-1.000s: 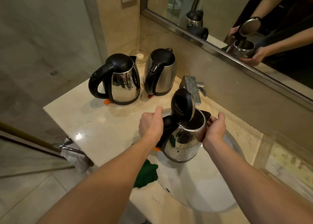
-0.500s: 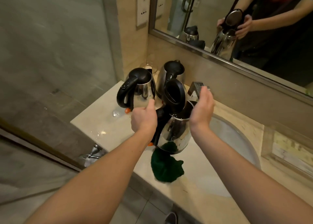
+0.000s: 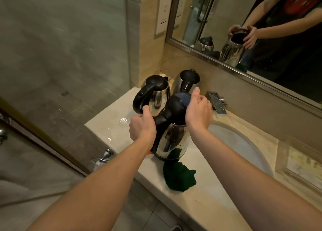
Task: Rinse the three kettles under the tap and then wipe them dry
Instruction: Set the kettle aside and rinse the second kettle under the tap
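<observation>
Beige marble counter [image 3: 111, 124] is seen under a wide mirror [image 3: 261, 38], with the sink basin [image 3: 244, 147] set into it on the right and the tap [image 3: 216, 102] at the back. And the front kettle [image 3: 171, 141] is held upright at the near edge of the counter, between both hands. Its black handle [image 3: 162, 119] is gripped by the left hand [image 3: 142, 127], fingers wrapped round it from the left. The black lid [image 3: 176, 107] is covered by the right hand [image 3: 198, 113], fingers curled over its far side, thumb raised. The hands are kept apart, one to each side of the kettle's top. Whether the base is touching the counter cannot be told. A green cloth [image 3: 179, 176] is spotted just in front of the base. Two more are parked behind: a left rear kettle [image 3: 156, 94] just beyond the left hand, a right rear kettle [image 3: 187, 80] beside it, both lids down.
</observation>
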Tool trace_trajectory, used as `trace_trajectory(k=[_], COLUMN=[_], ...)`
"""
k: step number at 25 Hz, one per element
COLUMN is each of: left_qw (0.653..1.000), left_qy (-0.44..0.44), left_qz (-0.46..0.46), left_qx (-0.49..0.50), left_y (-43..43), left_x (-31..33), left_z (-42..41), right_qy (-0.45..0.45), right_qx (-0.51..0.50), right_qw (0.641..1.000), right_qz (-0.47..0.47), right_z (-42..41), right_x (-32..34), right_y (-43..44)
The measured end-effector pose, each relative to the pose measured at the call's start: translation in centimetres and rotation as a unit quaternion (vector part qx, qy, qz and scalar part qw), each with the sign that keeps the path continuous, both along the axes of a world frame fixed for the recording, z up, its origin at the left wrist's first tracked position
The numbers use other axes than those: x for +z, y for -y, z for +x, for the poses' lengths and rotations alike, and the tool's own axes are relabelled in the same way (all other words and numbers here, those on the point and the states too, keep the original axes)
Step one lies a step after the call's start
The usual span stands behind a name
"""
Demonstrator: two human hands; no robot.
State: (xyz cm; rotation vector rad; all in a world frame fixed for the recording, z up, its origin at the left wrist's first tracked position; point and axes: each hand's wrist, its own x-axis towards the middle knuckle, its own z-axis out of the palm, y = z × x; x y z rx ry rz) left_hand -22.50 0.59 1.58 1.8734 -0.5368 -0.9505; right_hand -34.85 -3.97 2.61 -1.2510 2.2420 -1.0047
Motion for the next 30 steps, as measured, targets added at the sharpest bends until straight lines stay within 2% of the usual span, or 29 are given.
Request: trace_trajectory(k=[1, 3, 5, 7, 23, 30], left_qw=[1.0, 1.0, 1.0, 1.0, 0.976, 0.972], left_qy=[0.001, 0.005, 0.008, 0.011, -0.03, -0.063], left_qz=[0.0, -0.001, -0.002, 0.004, -0.03, -0.027], left_qx=[0.001, 0.006, 0.015, 0.029, 0.215, 0.226], left_y=[-0.2, -0.5, -0.7, -1.0, -2.1, 0.8], left_x=[0.1, 0.3, 0.3, 0.1, -1.0, -2.7], left_z=[0.3, 0.9, 1.9, 3.1, 15.4, 16.9], right_qy=[0.032, 0.159, 0.299, 0.367, 0.413, 0.37], right_qx=[0.003, 0.026, 0.034, 0.031, 0.179, 0.221], right_qw=[0.999, 0.983, 0.949, 0.925, 0.879, 0.889], right_qz=[0.039, 0.093, 0.097, 0.09, 0.156, 0.156], right_z=[0.0, 0.2, 0.8, 1.7, 16.4, 18.9], right_x=[-0.7, -1.8, -2.4, -2.7, -3.6, -4.0], right_y=[0.2, -0.1, -0.4, -0.6, 2.5, 6.4])
